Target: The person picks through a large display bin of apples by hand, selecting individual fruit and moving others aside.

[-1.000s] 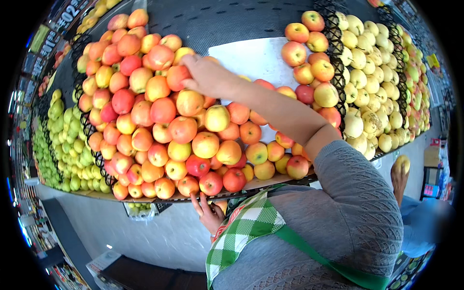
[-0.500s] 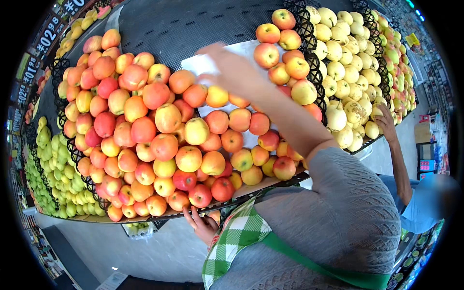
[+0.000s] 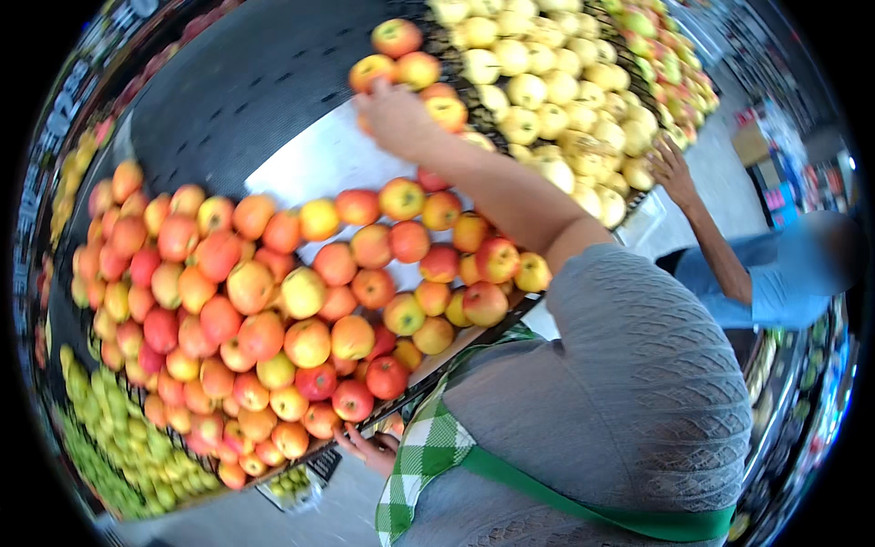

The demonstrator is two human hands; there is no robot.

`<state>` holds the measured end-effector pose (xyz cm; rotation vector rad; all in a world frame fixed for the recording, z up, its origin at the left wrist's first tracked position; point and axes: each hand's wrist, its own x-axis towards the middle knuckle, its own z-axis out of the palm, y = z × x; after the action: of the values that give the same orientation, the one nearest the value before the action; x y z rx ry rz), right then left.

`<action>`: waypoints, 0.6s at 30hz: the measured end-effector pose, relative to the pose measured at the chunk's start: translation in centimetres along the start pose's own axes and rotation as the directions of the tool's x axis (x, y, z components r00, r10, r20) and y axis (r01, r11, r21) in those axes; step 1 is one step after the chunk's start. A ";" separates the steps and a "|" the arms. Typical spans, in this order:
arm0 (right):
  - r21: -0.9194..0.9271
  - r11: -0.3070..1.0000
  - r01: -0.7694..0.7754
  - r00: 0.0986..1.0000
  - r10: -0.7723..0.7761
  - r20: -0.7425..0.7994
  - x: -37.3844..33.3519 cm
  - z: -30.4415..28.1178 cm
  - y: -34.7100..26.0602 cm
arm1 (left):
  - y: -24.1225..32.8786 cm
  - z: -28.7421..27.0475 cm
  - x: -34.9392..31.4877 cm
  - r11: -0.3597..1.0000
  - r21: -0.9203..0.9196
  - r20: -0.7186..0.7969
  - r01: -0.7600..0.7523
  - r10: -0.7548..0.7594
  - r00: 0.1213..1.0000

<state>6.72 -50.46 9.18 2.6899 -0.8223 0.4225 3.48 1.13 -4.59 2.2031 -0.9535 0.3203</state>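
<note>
It's a shop; fruit (image 3: 219, 255) fills display stands (image 3: 210, 109)

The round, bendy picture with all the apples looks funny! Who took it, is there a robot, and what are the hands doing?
No robot here! A person wears a camera on their head, looking down. Its very wide lens bends straight edges.

Lots of red and yellow apples lie on a black shelf, some around a white sheet. Pale yellow fruit sits on the right.

Those bare hands are the person's own. The right hand reaches to the apples at the far side; it's blurry, so I can't tell whether it holds one. The left hand is at the shelf's front edge. The hand by the yellow fruit is somebody else's.
</note>
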 end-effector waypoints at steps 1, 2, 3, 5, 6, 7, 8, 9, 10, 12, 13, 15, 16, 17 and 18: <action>-0.026 0.999 -0.023 1.000 0.023 -0.013 -0.2 0.4 0.2 | -0.6 -0.2 -0.1 1.000 -0.020 0.044 -0.006 0.007 0.999; -0.073 0.997 -0.015 1.000 0.015 -0.001 -0.3 0.0 0.1 | -1.2 -0.5 -0.3 0.999 -0.037 0.086 -0.003 0.006 0.996; -0.004 0.996 -0.088 0.996 0.088 -0.022 -0.3 0.9 0.0 | -2.4 -0.2 -1.1 0.999 -0.042 0.114 0.004 0.000 0.993; 0.011 0.991 -0.132 0.991 0.132 0.013 -0.5 0.5 -0.9 | -5.1 0.0 -2.7 0.999 -0.031 0.179 0.021 -0.015 0.984; 0.024 0.989 -0.147 0.989 0.147 0.021 -0.5 0.5 -1.3 | -6.2 -0.2 -3.5 0.999 -0.016 0.210 0.028 -0.025 0.977; 0.036 0.986 -0.165 0.986 0.163 0.031 -0.5 0.6 -1.6 | -6.7 -0.3 -3.4 0.999 -0.021 0.211 0.026 -0.021 0.977; 0.055 0.983 -0.177 0.984 0.175 0.035 -0.5 1.1 -1.7 | -6.2 -0.3 -2.2 1.000 -0.025 0.216 0.016 -0.010 0.976; 0.098 0.976 -0.192 0.981 0.189 0.040 -0.7 1.1 -1.8 | -5.4 -0.4 -1.4 1.000 -0.026 0.213 0.010 -0.005 0.977; 0.116 0.975 -0.189 0.982 0.188 0.015 -0.9 1.3 -1.6 | -4.7 -0.6 -0.4 0.999 -0.040 0.205 0.000 0.008 0.979; 0.170 0.969 -0.182 0.983 0.184 -0.001 -1.3 0.7 -0.6 | -3.1 -0.9 1.4 0.998 -0.062 0.191 -0.020 0.031 0.981; 0.219 0.961 -0.169 0.985 0.171 0.012 -1.2 0.1 -0.7 | -2.6 -1.1 1.7 0.998 -0.062 0.187 -0.023 0.034 0.982; 0.217 0.975 -0.055 0.998 0.056 0.003 -1.5 -1.2 -1.3 | -1.4 -1.4 2.6 0.997 -0.062 0.167 -0.038 0.048 0.985; 0.318 0.946 -0.066 0.997 0.072 -0.008 -1.8 -2.4 -2.3 | -1.1 -1.6 2.7 0.998 -0.060 0.159 -0.035 0.044 0.986; 0.411 0.909 -0.073 0.996 0.089 -0.021 -2.2 -3.5 -3.6 | -0.9 -1.7 2.9 0.997 -0.068 0.147 -0.027 0.037 0.988; 0.516 0.854 -0.064 0.989 0.123 -0.080 -3.1 -3.3 -3.9 | -0.7 -1.7 3.2 0.995 -0.086 0.146 -0.042 0.054 0.988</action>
<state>5.93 -44.62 10.36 3.0719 -0.9158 0.9250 6.26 0.95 -2.20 2.1544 -1.0819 0.1373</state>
